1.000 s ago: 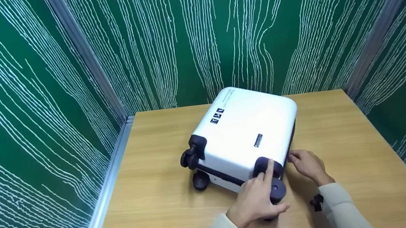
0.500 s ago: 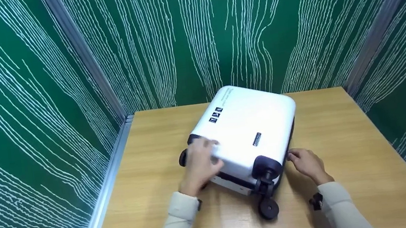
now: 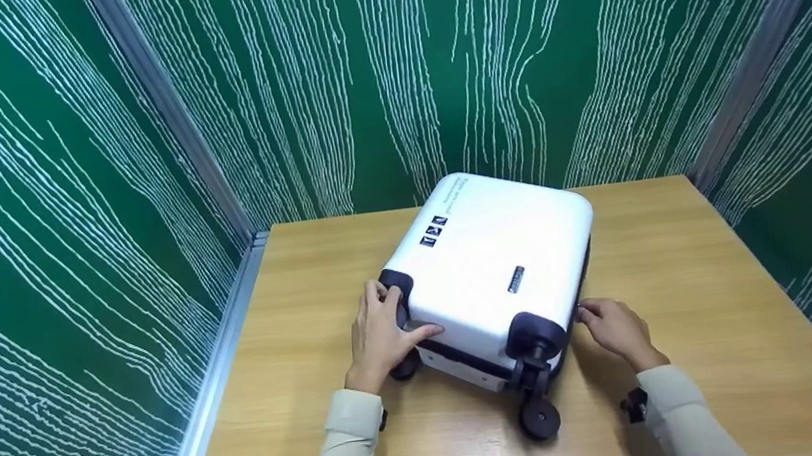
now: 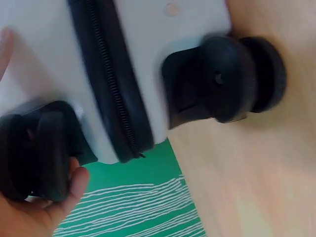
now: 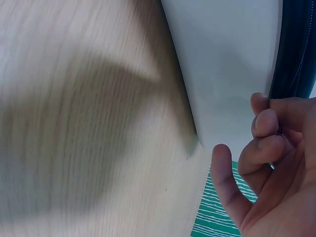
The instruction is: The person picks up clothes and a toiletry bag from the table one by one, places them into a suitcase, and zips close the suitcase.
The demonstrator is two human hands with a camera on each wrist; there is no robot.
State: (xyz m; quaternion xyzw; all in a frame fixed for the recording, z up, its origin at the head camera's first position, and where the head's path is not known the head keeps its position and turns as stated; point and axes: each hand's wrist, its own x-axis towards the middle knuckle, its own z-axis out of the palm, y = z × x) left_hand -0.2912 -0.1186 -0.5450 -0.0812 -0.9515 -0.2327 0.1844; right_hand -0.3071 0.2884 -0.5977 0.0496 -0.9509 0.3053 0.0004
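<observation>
A white hard-shell suitcase (image 3: 487,246) lies flat on the wooden table, its wheeled end towards me. My left hand (image 3: 376,340) is at its left corner, fingers curled over the upper left caster wheel (image 4: 54,155), thumb along the shell's edge. At the suitcase's right side, my right hand (image 3: 617,330) pinches at the black zipper band (image 5: 294,54). A bit of the zipper pull (image 5: 280,131) shows between those fingers; the rest is hidden. The near right caster wheel (image 3: 539,416) swings out towards me, untouched.
The wooden table (image 3: 306,427) reaches back to a green wall (image 3: 391,86) with wavy white lines. Similar panels and grey metal posts (image 3: 169,94) stand on both sides. A lower caster wheel (image 4: 229,79) sits below the zipper, close to the table.
My left hand has moved from the near right wheel across to the left wheel and holds it. The near right wheel has swung round towards me. My right hand stays put.
</observation>
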